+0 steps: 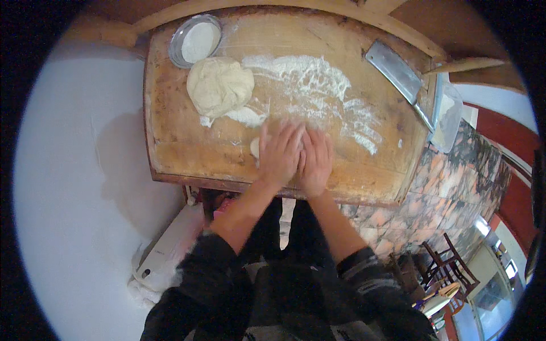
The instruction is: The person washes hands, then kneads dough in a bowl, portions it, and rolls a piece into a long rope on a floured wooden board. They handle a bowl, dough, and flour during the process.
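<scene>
On the wooden board, near its front edge, my left hand and my right hand press down side by side, slightly blurred. A small piece of dough shows at the outer side of my left hand; the rest of what lies beneath both palms is hidden. Beyond them to the left sits a large ball of dough, touching or close to a metal bowl of white flour. Loose flour is spread over the board past my hands.
A cleaver lies at the right of the wooden board. Past the right edge is a translucent plastic container. A white wall stands at the left. Wooden chairs are on the marbled floor, lower right.
</scene>
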Demonstrator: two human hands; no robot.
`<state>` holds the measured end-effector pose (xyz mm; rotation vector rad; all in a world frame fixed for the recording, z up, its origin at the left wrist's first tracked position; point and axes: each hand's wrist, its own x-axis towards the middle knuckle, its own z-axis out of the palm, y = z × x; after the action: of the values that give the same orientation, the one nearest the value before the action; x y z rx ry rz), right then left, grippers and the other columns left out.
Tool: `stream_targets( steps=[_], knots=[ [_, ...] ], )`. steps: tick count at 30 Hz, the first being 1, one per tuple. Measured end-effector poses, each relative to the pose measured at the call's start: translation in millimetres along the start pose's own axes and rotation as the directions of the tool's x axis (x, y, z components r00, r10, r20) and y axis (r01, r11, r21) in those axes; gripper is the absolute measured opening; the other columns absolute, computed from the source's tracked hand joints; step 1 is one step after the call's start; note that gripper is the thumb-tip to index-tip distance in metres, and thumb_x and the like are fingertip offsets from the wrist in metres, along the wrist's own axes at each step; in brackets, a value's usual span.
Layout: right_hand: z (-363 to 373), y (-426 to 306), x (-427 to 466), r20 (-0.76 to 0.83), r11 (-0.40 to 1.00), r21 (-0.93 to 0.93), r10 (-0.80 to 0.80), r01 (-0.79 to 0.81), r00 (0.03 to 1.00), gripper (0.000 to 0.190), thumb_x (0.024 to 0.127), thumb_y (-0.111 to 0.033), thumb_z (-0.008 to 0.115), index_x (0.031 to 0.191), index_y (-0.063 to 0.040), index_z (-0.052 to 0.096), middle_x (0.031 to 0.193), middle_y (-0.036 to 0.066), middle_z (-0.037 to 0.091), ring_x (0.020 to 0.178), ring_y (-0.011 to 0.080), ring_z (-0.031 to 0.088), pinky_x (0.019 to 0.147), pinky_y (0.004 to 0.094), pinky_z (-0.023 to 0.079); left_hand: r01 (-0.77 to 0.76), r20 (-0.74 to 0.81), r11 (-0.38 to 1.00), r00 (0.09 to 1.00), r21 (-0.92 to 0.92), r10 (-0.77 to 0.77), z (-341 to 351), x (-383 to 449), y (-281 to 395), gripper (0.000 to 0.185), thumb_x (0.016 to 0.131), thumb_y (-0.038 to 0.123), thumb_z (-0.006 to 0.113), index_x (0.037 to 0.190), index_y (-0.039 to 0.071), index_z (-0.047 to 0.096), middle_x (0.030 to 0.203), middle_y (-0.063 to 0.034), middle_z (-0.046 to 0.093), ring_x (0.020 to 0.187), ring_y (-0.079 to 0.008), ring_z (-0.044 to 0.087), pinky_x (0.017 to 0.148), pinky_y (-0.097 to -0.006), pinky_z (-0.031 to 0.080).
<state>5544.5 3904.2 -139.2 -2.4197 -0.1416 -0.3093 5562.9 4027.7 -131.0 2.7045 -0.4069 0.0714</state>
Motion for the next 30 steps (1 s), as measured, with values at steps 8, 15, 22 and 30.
stream_targets(
  steps=[8,15,22,30],
  knots=[
    [21.0,40.9,125.6,-0.035,0.962,-0.268,-0.071,0.059,0.997,0.035,0.099,-0.015,0.056,0.133,-0.004,0.061,0.139,0.015,0.060,0.135,0.0336,0.051,0.114,0.0532,0.035,-0.052,-0.142,0.997,0.988,0.059,0.060,12.8,128.4,-30.6,0.041,0.096,0.026,0.058,0.135,0.015,0.060,0.141,-0.0042,0.058,0.142,-0.0245,0.045,0.119,-0.0593,0.025],
    [14.7,54.8,127.7,0.085,0.944,-0.239,-0.215,0.229,0.973,0.047,0.095,-0.023,0.063,0.140,-0.007,0.057,0.147,0.013,0.055,0.141,0.0333,0.045,0.116,0.0518,0.034,-0.044,-0.092,0.988,0.994,0.150,0.058,15.0,115.6,-35.8,0.052,0.098,0.028,0.055,0.147,0.012,0.051,0.153,-0.0076,0.050,0.147,-0.0263,0.039,0.120,-0.0589,0.025],
    [-59.6,24.6,-24.8,0.422,0.980,-0.077,-0.135,0.184,0.896,0.065,0.089,-0.012,0.064,0.152,-0.013,0.047,0.161,0.012,0.040,0.148,0.0339,0.038,0.120,0.0528,0.027,-0.201,0.227,0.967,0.960,0.159,0.162,-35.6,-36.3,-0.6,0.062,0.097,0.028,0.059,0.154,0.013,0.042,0.157,-0.0050,0.045,0.148,-0.0288,0.038,0.117,-0.0605,0.027],
    [5.0,11.3,33.1,0.144,0.986,-0.146,-0.061,0.082,0.988,0.055,0.094,-0.019,0.055,0.146,-0.002,0.051,0.158,0.016,0.044,0.149,0.0353,0.037,0.122,0.0539,0.025,0.011,0.090,0.978,0.996,-0.209,0.008,-10.5,28.4,0.1,0.053,0.104,0.029,0.043,0.153,0.008,0.043,0.162,-0.0119,0.039,0.153,-0.0357,0.029,0.123,-0.0599,0.015]
  ],
)
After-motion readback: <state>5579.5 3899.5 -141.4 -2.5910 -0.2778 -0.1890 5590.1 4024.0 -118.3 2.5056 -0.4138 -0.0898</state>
